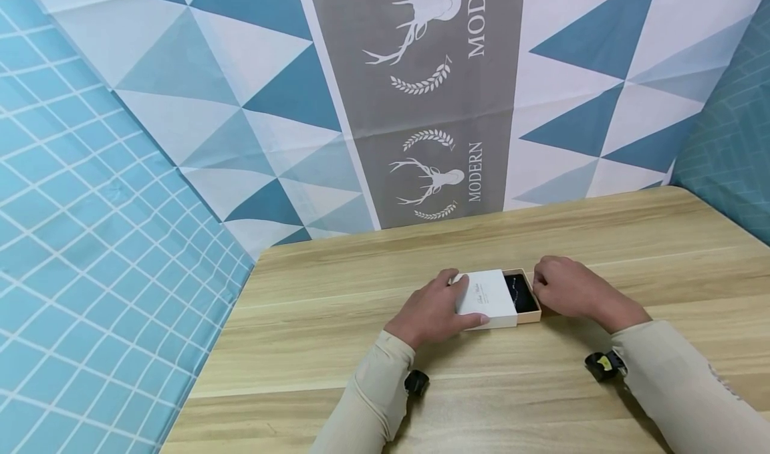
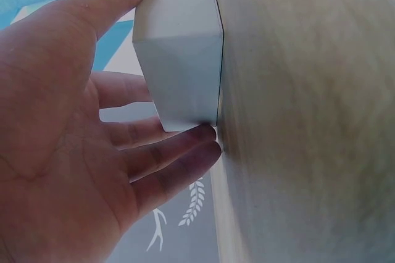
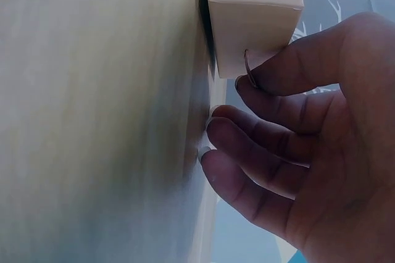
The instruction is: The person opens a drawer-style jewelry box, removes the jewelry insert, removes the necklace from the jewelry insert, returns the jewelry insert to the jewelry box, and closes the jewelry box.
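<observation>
A slim white sleeve box (image 1: pixel 488 299) with small print on top lies flat on the table. My left hand (image 1: pixel 430 310) grips its left end, thumb along the near side and fingers at the far side. Out of the sleeve's right end sticks a pinkish drawer (image 1: pixel 529 317), partly pulled out. Inside it a thin silvery chain (image 1: pixel 515 289) shows against a black lining (image 1: pixel 526 297); the rest is hidden under the sleeve. My right hand (image 1: pixel 571 288) is at the drawer's end. The right wrist view shows its thumb and index finger pinching a small ribbon pull (image 3: pixel 248 68).
The wood-grain table (image 1: pixel 301 347) extends around the box on all sides. A patterned cloth wall (image 1: pixel 433 106) rises behind it, with a blue gridded wall (image 1: pixel 108 240) at the left and a teal one (image 1: pixel 734 140) at the right.
</observation>
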Tool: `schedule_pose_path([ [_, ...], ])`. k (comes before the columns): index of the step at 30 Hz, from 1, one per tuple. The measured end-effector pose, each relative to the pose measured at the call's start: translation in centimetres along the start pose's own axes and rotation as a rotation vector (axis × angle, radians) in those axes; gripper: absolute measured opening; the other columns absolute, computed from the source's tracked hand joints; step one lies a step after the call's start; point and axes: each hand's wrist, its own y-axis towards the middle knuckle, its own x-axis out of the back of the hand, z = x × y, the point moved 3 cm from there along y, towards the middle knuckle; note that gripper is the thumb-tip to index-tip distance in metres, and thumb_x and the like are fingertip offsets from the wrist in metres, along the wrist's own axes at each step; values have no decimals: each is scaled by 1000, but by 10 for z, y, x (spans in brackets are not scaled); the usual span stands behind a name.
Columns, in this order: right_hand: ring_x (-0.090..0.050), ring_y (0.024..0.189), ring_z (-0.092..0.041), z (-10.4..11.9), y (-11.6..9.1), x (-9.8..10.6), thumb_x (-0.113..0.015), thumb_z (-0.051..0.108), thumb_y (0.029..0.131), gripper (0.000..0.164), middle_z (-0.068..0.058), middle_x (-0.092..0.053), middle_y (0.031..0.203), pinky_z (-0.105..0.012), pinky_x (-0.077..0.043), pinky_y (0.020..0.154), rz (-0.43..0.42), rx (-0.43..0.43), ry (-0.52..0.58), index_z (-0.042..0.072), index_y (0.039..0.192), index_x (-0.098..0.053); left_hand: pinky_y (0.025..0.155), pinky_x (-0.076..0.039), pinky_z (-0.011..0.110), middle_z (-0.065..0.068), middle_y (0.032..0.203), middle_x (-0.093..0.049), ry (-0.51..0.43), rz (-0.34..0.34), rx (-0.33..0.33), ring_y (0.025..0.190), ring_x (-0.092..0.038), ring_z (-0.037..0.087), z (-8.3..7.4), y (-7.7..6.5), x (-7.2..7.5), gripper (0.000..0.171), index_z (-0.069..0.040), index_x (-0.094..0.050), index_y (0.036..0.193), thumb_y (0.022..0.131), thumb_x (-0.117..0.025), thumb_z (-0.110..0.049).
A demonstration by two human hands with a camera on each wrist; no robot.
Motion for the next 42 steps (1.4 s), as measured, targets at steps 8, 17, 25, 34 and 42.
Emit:
schedule_pose_path([
  [8,-46,63,-15,-1,0,1,-53,4,90,25,1,-51,73,-33,-40,57,3,0,3,13,67,-58,101,-48,37,7,155,-39,5,-3,-5,135,-48,21,-1,0,0,85,-13,-43,153,91,-58,-68],
  [17,-46,63,-14,-2,1,1,-54,5,90,25,1,-52,73,-33,-41,57,4,1,0,13,67,-59,102,-47,37,6,156,-39,-10,3,12,135,-47,21,-1,0,0,85,-14,-43,154,90,-59,-68],
  [25,-46,62,-14,-3,1,1,-54,5,89,24,1,-52,73,-33,-41,57,4,0,4,13,66,-59,102,-47,36,6,156,-39,-9,-2,8,135,-47,20,0,0,-1,85,-14,-42,154,90,-59,-68],
  [34,-46,61,-15,-5,1,1,-53,4,88,25,1,-52,72,-33,-41,57,2,-3,1,14,65,-58,102,-46,36,6,156,-38,-16,-4,9,136,-47,20,0,0,0,85,-14,-43,154,90,-59,-68],
  [42,-48,63,-14,-5,1,2,-55,5,87,24,2,-54,73,-33,-43,58,3,-7,-1,14,66,-61,103,-46,36,6,156,-38,-15,-2,5,136,-46,21,0,0,-1,85,-14,-42,154,90,-58,-69],
])
